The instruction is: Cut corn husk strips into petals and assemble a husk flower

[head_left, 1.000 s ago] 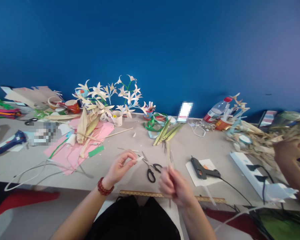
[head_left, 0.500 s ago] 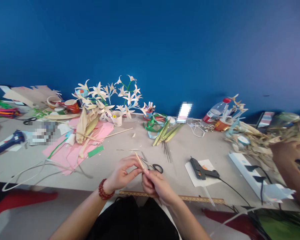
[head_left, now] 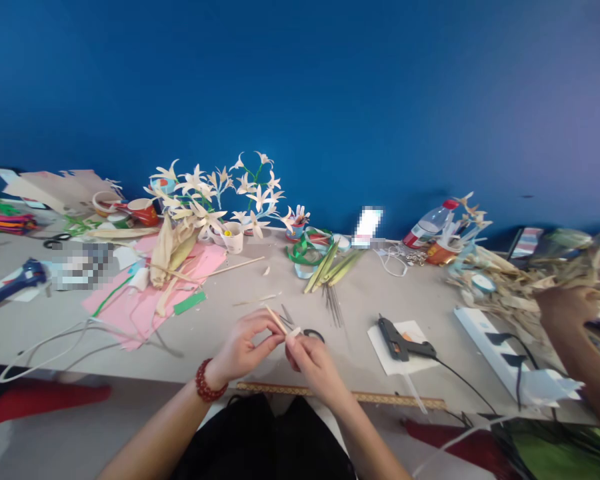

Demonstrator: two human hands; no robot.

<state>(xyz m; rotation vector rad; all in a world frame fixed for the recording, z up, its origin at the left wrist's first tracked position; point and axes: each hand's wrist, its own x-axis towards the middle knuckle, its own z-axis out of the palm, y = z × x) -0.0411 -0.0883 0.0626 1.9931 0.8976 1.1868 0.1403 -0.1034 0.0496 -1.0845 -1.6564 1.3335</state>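
Note:
Near the table's front edge, my left hand [head_left: 253, 339] is closed in a pinch around a thin pale wooden stick [head_left: 275, 318]. My right hand [head_left: 314, 365] meets it at the stick's lower end, thumb and fingers pressed on a small whitish strip [head_left: 295, 331], which looks like corn husk. Just behind the hands lie scissors [head_left: 314, 334] with black handles, partly covered by them. Farther back are green husk pieces [head_left: 321, 268] and a bundle of thin wires [head_left: 333, 307].
White husk flowers [head_left: 257, 197] stand in cups at the back. Dried husks [head_left: 161, 257] lie on pink paper [head_left: 207, 261]. To the right are a black glue gun [head_left: 403, 343], a white power strip [head_left: 485, 350] and another person's hand [head_left: 567, 310] over a husk pile.
A whitish strip now shows between my right fingers, which have shifted slightly. My left hand keeps its pinch on the stick. The view has shifted a little.

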